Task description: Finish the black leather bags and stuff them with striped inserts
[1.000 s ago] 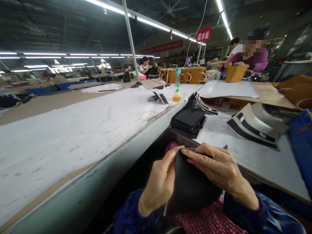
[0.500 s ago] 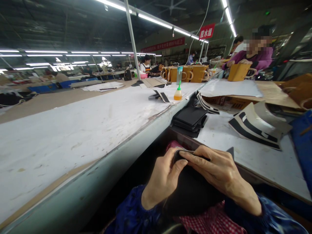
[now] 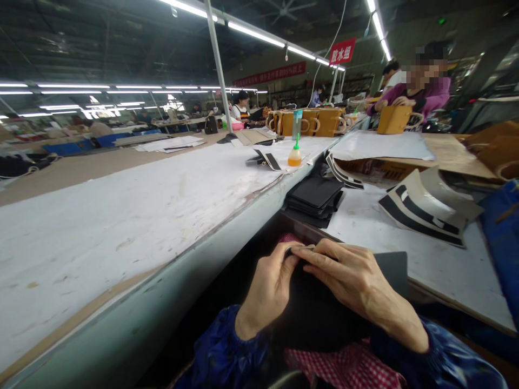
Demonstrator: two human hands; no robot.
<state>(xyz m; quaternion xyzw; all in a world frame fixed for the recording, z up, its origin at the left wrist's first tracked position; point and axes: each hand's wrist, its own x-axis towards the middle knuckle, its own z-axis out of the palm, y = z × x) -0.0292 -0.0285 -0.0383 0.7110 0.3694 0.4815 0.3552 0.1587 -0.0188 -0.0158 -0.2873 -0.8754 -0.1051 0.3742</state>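
Observation:
A black leather piece (image 3: 320,313) rests in my lap over a red checked apron (image 3: 348,367). My left hand (image 3: 270,289) grips its left side, thumb and fingers pinched on the top edge. My right hand (image 3: 357,283) lies across the piece from the right, its fingers pressed along that same folded top edge. A grey corner of the piece (image 3: 391,265) sticks out past my right hand. Both sleeves are dark blue.
A long white conveyor table (image 3: 121,216) runs along the left. A stack of black leather pieces (image 3: 314,197), an orange glue bottle (image 3: 294,155), black-and-white strips (image 3: 425,210) and tan bags (image 3: 308,123) lie ahead. A person in purple (image 3: 421,92) works at the far right.
Both hands drew closer together at the top edge, folding it down. The piece turned, so a grey corner now shows to the right of my right hand.

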